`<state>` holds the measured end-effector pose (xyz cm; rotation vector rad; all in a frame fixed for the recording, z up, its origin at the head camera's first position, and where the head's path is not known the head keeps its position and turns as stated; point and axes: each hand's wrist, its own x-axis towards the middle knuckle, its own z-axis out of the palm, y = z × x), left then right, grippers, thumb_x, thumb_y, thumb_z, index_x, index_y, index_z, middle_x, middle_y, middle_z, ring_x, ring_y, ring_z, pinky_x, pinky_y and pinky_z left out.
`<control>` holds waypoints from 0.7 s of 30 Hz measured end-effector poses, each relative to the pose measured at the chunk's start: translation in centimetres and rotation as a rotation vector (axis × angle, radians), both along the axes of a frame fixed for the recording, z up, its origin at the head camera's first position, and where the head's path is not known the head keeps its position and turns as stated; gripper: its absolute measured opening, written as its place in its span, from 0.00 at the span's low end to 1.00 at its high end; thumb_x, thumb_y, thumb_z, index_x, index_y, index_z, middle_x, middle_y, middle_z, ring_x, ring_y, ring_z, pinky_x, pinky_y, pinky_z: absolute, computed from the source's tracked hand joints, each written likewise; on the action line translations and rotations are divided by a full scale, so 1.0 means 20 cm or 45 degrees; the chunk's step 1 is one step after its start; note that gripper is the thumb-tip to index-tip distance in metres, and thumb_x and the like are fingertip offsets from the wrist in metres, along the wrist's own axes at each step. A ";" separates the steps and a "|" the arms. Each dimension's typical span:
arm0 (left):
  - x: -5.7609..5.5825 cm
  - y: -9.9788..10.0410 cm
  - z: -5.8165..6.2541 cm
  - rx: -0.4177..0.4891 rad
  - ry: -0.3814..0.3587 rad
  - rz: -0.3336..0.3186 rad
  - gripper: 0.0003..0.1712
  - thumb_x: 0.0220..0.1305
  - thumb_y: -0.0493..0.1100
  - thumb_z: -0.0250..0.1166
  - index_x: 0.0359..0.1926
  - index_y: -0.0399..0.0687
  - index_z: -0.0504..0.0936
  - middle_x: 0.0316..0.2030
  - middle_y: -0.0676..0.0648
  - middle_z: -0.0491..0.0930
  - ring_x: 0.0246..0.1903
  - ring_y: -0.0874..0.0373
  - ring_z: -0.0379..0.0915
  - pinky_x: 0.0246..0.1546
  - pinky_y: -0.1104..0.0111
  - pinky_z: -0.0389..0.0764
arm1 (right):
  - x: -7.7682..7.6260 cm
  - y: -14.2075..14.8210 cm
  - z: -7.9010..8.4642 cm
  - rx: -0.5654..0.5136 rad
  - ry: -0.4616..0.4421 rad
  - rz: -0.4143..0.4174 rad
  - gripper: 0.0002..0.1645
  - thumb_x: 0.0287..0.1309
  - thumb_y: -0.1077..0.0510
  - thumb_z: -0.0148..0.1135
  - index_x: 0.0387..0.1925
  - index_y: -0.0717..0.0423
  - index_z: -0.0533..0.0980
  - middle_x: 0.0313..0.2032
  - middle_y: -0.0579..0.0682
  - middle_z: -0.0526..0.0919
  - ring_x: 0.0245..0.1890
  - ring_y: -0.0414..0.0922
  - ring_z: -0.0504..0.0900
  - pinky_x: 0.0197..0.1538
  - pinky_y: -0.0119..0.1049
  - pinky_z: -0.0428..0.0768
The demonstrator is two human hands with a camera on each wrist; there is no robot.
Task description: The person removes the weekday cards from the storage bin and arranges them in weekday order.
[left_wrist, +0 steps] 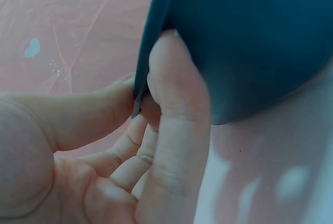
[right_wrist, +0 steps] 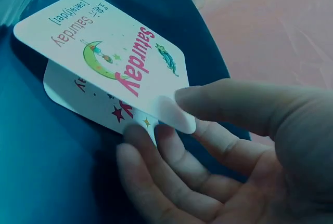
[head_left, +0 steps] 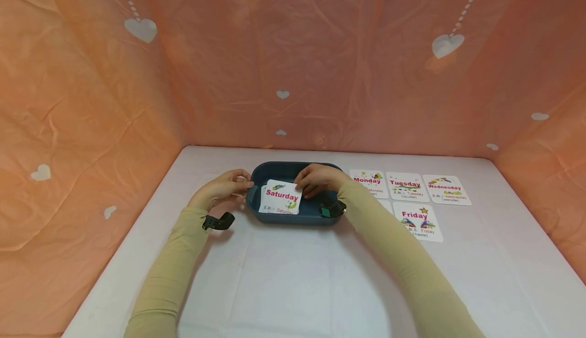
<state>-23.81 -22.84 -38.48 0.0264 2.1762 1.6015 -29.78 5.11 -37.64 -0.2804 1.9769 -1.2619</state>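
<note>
A dark blue oval tray (head_left: pixel 293 219) stands on the white table. At its left end, my left hand (head_left: pixel 223 188) pinches the rim between thumb and fingers, as the left wrist view shows close up. Over the tray's inside, my right hand (head_left: pixel 320 179) holds the Saturday card (head_left: pixel 281 195) by one corner, thumb on the printed face and fingers beneath. Another printed card (right_wrist: pixel 78 96) lies underneath, with stars on it; the Saturday card is tilted up from it and hides most of its face.
To the tray's right lie the Monday card (head_left: pixel 367 179), the Tuesday card (head_left: pixel 407 187) and the Wednesday card (head_left: pixel 446 190) in a row. The Friday card (head_left: pixel 418 221) lies in front of them, beside a card (head_left: pixel 386 204) mostly covered by my right sleeve. Orange cloth (head_left: pixel 293 63) walls the table's back.
</note>
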 end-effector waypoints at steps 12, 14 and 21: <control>0.01 0.00 0.00 0.028 0.002 0.009 0.11 0.70 0.38 0.56 0.48 0.36 0.67 0.37 0.38 0.74 0.30 0.56 0.75 0.35 0.63 0.80 | 0.02 0.03 0.02 -0.073 0.122 -0.020 0.16 0.56 0.72 0.60 0.47 0.70 0.73 0.31 0.55 0.80 0.27 0.43 0.79 0.38 0.38 0.82; 0.01 0.01 0.00 0.027 0.003 0.014 0.11 0.70 0.38 0.56 0.48 0.37 0.67 0.37 0.38 0.74 0.29 0.56 0.75 0.34 0.63 0.80 | 0.02 0.06 0.04 -0.084 0.169 -0.031 0.17 0.57 0.72 0.60 0.49 0.71 0.73 0.33 0.55 0.80 0.28 0.44 0.79 0.42 0.42 0.82; 0.01 0.02 -0.01 0.037 0.027 0.004 0.11 0.70 0.39 0.57 0.47 0.38 0.67 0.40 0.35 0.73 0.35 0.50 0.75 0.34 0.65 0.80 | 0.01 0.23 0.10 -0.169 0.245 -0.125 0.20 0.61 0.69 0.59 0.54 0.71 0.70 0.40 0.59 0.80 0.33 0.46 0.81 0.52 0.53 0.75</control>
